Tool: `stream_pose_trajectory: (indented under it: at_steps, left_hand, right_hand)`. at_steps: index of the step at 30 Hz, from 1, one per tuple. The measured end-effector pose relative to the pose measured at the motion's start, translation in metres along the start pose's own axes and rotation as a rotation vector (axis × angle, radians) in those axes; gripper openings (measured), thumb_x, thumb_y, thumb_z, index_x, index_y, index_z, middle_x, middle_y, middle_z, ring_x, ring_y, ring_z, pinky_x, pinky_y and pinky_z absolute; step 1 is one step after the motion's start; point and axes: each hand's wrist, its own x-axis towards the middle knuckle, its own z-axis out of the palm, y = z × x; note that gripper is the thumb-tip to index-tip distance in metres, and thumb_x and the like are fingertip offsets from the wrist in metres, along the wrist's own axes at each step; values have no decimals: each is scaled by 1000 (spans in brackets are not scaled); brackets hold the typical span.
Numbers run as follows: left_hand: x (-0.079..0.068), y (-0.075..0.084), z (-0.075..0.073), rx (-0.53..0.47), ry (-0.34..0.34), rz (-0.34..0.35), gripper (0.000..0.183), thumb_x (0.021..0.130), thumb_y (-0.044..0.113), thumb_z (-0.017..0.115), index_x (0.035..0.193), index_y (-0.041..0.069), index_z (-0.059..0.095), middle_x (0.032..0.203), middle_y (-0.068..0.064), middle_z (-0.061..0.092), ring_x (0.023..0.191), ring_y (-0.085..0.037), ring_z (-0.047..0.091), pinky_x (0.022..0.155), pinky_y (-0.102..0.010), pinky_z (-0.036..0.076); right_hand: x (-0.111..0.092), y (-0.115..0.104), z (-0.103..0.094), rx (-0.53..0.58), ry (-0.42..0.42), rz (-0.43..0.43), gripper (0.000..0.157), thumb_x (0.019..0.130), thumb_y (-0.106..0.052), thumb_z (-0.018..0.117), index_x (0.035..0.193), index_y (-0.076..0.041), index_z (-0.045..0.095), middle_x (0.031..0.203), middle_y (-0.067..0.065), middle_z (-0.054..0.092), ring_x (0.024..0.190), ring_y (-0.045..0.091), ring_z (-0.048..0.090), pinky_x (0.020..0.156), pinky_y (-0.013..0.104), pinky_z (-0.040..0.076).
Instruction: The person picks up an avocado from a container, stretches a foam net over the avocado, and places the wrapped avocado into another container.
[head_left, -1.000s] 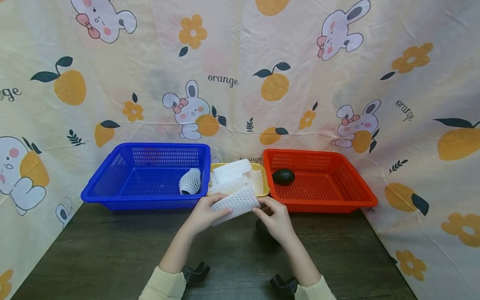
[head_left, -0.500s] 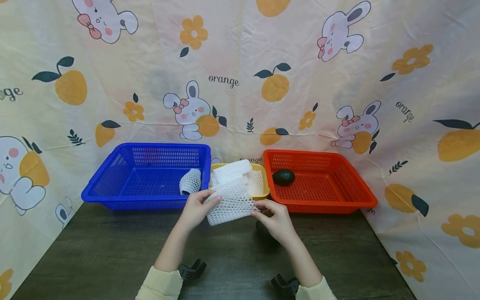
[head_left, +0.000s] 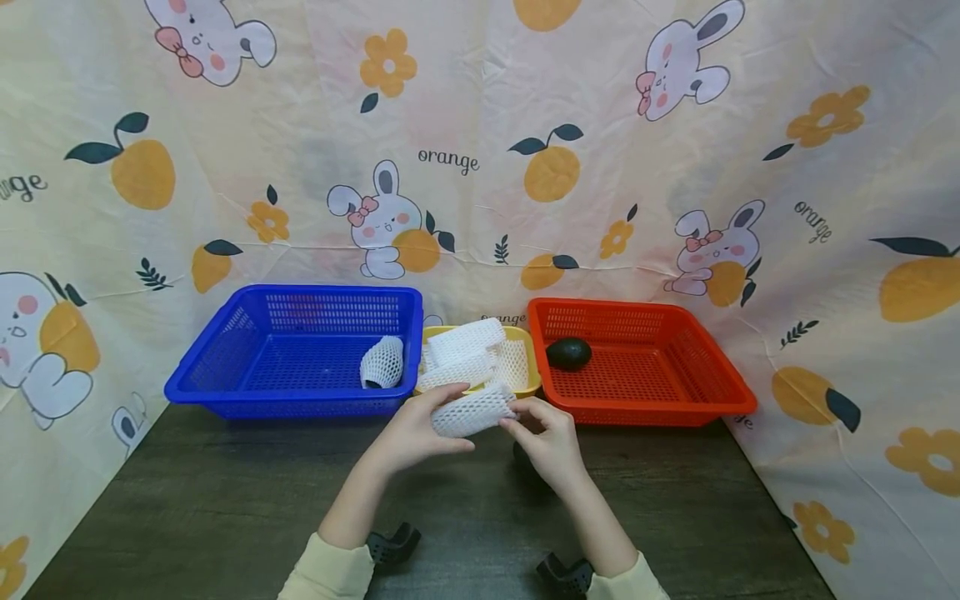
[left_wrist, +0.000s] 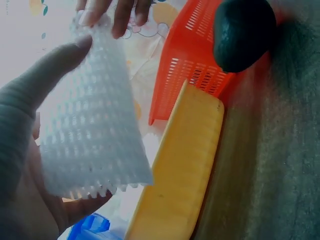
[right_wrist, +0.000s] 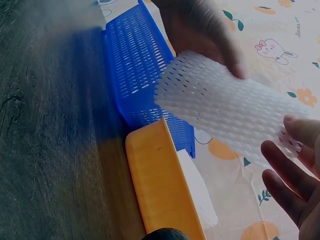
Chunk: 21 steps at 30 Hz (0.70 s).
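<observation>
A white foam fruit net is held between both hands above the dark table. My left hand is round its left end, thumb in front and fingers behind, as the left wrist view shows. At the other end, my right hand pinches the net's edge between thumb and fingers. In the right wrist view the net looks like a tube with its left end open. A dark green avocado lies on the table, mostly hidden behind my right hand in the head view.
The yellow basket at the back holds several more foam nets. To its left is a blue basket with a netted fruit. A red basket with an avocado stands to its right. A printed cloth hangs behind.
The flat net was first lowered and spread wider, and now looks narrower and rounder. My left hand moved left, then back right, its thumb now lower and farther from the fingers. The right hand keeps its pinch.
</observation>
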Motion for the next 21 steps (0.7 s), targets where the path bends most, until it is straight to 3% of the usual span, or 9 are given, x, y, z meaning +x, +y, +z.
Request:
stream_pose_trajectory:
  at_steps: [9, 21]
  left_hand:
    - [2, -7, 3, 89, -10, -1, 72, 72, 17, 85, 136, 12, 52, 125, -9, 60, 106, -24, 58, 90, -49, 44]
    - [2, -12, 2, 71, 32, 50, 61, 71, 10, 84, 127, 10, 60, 120, -4, 63, 103, -22, 59, 88, -46, 45]
  right_hand:
    - [1, -10, -1, 29, -1, -25, 18, 73, 12, 75, 88, 5, 69, 84, 13, 68, 72, 14, 61, 60, 39, 55]
    - [2, -10, -7, 77, -50, -47, 23, 75, 11, 74, 98, 7, 70, 93, 17, 69, 75, 21, 65, 61, 35, 55]
